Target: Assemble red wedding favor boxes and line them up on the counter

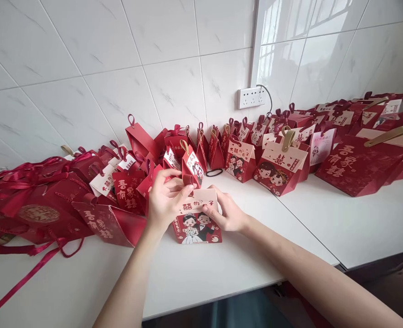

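Box [196, 230] with a cartoon couple stands on the white table [252, 259] between the two hands. The right hand [227, 212] is clamped on its upper right edge, thumb in front. The left hand [169, 198] curls at its top, thumb and fingers raised; whether they pinch anything is hard to tell. Just behind is a small box [193, 166] with a gold loop, and beside that a black ring [214, 172]. Left lie an opened red box [109, 223] and a large bag [59, 196] with ribbons; right, a big red box [355, 164]. A socket [251, 98] is on the tiled wall [169, 84].
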`<state>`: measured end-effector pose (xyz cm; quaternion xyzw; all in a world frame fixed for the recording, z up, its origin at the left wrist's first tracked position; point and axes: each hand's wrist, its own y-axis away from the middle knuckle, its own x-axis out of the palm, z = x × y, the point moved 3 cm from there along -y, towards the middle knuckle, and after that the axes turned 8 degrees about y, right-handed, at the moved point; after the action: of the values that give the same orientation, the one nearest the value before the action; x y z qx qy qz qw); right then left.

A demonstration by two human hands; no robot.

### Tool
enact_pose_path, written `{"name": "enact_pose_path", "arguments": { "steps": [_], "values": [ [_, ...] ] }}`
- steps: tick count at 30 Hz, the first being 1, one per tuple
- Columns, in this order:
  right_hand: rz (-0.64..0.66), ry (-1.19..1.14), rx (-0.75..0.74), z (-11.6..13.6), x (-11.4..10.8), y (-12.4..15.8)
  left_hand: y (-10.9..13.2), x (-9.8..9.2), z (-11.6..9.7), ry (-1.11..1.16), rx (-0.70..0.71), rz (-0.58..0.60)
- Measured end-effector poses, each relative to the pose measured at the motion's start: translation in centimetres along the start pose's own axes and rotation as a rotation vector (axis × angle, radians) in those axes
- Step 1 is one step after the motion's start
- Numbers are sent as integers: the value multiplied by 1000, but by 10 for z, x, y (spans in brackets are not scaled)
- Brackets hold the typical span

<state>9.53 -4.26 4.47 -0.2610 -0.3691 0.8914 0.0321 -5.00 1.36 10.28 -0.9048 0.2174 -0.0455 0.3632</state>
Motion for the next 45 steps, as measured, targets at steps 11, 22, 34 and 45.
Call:
{"name": "enact_pose_path", "arguments": {
  "steps": [11,22,34,45],
  "values": [
    [-416,254,-292,10,-3,3,15,6,4,-261,267,-59],
    [-430,321,-249,25,-5,0,20,9,-13,-215,308,86],
    [-474,217,-124,24,-3,0,21,9,-9,-231,344,70],
    [-490,160,-48,23,-4,-2,22,9,-7,-347,358,36]
  ]
}}
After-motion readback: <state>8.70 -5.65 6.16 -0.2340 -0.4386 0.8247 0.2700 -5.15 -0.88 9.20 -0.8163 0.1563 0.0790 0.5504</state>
